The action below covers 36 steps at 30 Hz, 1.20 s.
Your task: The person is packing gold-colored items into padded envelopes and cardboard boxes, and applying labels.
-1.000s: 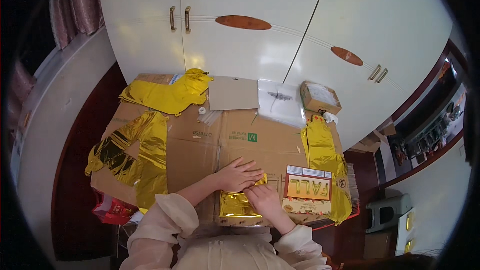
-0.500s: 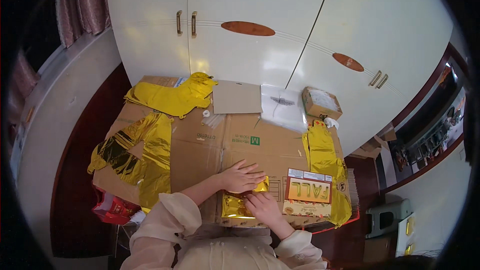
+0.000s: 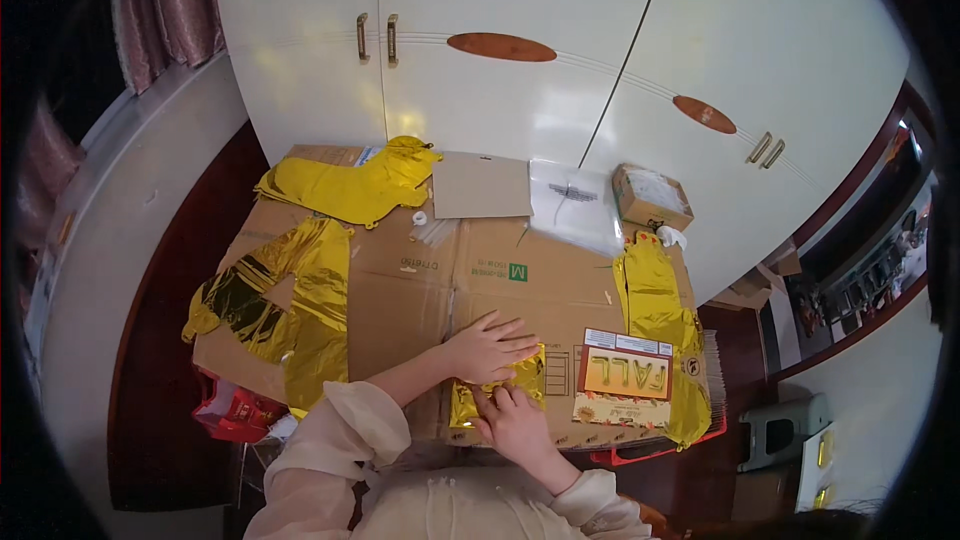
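Note:
A folded gold foil balloon (image 3: 463, 407) lies on the flattened cardboard near the front edge, in front of me. My left hand (image 3: 488, 350) rests flat across its far part, fingers spread and pointing right. My right hand (image 3: 513, 422) is on its near part, fingers bent and bunched against the foil, and it appears to pinch a fold. Both hands cover much of the balloon. Just right of them lies a printed card (image 3: 625, 377) picturing gold letter balloons.
Unfolded gold foil balloons lie at the back left (image 3: 345, 190), left (image 3: 300, 310) and right (image 3: 650, 285). Along the back are a grey board (image 3: 482, 188), clear plastic sheets (image 3: 570, 215), a tape roll (image 3: 420, 219) and a small carton (image 3: 650, 198). White cabinets (image 3: 480, 100) stand behind.
My right hand has shifted slightly left over the foil, and its fingers have bent and drawn together. My left hand stays flat on the balloon. The whole view has shifted slightly.

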{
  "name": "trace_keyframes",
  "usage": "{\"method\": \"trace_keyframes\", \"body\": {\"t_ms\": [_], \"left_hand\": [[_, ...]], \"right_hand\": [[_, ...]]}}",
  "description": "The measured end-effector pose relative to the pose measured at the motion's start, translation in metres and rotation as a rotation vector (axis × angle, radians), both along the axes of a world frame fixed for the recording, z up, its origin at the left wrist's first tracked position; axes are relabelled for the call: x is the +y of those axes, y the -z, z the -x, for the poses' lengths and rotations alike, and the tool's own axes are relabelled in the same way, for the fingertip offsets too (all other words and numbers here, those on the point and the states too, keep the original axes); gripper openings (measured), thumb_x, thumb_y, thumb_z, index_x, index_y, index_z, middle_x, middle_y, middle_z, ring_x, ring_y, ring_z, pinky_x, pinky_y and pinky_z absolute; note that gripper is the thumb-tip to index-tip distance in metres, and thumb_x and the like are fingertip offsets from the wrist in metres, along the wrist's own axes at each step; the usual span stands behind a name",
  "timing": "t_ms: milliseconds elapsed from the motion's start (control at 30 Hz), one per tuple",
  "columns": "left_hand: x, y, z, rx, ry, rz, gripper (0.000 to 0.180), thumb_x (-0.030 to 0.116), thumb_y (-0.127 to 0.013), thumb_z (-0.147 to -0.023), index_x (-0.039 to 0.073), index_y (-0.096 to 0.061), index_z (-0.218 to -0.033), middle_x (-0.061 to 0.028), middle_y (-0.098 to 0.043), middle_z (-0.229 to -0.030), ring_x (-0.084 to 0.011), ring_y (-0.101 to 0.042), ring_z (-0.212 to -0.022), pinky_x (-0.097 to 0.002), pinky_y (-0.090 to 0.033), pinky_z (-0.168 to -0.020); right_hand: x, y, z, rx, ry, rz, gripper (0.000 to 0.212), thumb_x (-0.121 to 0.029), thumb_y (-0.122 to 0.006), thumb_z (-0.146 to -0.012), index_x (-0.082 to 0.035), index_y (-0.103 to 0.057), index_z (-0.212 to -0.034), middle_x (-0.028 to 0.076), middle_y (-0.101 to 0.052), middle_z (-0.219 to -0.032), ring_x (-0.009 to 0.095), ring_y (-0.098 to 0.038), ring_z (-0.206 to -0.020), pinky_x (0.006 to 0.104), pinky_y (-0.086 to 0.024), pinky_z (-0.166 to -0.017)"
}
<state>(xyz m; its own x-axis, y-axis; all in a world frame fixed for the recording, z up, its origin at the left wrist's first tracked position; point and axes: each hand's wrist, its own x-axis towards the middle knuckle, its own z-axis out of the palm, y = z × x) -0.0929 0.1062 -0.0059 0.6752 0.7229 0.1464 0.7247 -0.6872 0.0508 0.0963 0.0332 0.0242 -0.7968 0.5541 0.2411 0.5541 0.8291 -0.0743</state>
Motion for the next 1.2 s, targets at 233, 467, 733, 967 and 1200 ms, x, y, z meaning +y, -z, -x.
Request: {"method": "trace_keyframes", "body": {"t_ms": [233, 467, 733, 967, 1200], "left_hand": [[-0.002, 0.007, 0.000, -0.085, 0.006, -0.114, 0.058, 0.045, -0.052, -0.093, 0.025, -0.041, -0.147, 0.0033, -0.041, -0.152, -0.0268, -0.034, -0.141, -0.0579, -0.024, -0.113], [-0.002, 0.001, 0.000, -0.094, 0.025, -0.099, 0.055, 0.044, -0.049, -0.096, 0.028, -0.042, -0.147, 0.0017, -0.041, -0.152, -0.0287, -0.032, -0.142, -0.0579, -0.024, -0.113], [-0.007, -0.006, -0.002, -0.041, 0.007, -0.068, 0.053, 0.044, -0.048, -0.097, 0.027, -0.042, -0.147, 0.0021, -0.040, -0.153, -0.0296, -0.027, -0.144, -0.0612, -0.017, -0.115], [-0.013, -0.007, -0.008, 0.024, 0.011, -0.060, 0.054, 0.042, -0.048, -0.097, 0.023, -0.042, -0.147, 0.0048, -0.037, -0.154, -0.0249, -0.026, -0.145, -0.0588, -0.014, -0.117], [-0.015, -0.006, -0.008, 0.014, -0.007, -0.023, 0.052, 0.043, -0.048, -0.097, 0.020, -0.047, -0.144, 0.0037, -0.044, -0.149, -0.0234, -0.029, -0.144, -0.0583, -0.018, -0.116]], "right_hand": [[-0.018, -0.008, 0.004, -0.044, 0.103, 0.060, 0.062, -0.050, -0.060, -0.087, -0.013, -0.054, -0.137, 0.017, -0.053, -0.131, 0.038, -0.051, -0.116, 0.0424, -0.049, -0.095], [-0.024, 0.013, 0.002, 0.026, 0.114, -0.013, 0.064, -0.053, -0.059, -0.087, -0.011, -0.055, -0.135, 0.017, -0.050, -0.139, 0.041, -0.044, -0.129, 0.0537, -0.039, -0.104], [-0.019, 0.016, -0.008, -0.015, 0.065, -0.049, 0.058, -0.046, -0.062, -0.087, -0.005, -0.059, -0.129, 0.010, -0.057, -0.134, 0.030, -0.048, -0.129, 0.0505, -0.036, -0.108], [-0.019, 0.017, -0.007, 0.065, 0.068, 0.006, 0.055, -0.043, -0.063, -0.087, -0.005, -0.060, -0.127, 0.011, -0.059, -0.132, 0.029, -0.053, -0.125, 0.0443, -0.041, -0.104], [0.043, -0.016, -0.027, 0.297, 0.238, 0.293, 0.031, -0.011, -0.064, -0.086, -0.003, -0.061, -0.116, 0.017, -0.067, -0.109, 0.034, -0.063, -0.107, 0.0435, -0.047, -0.097]]}}
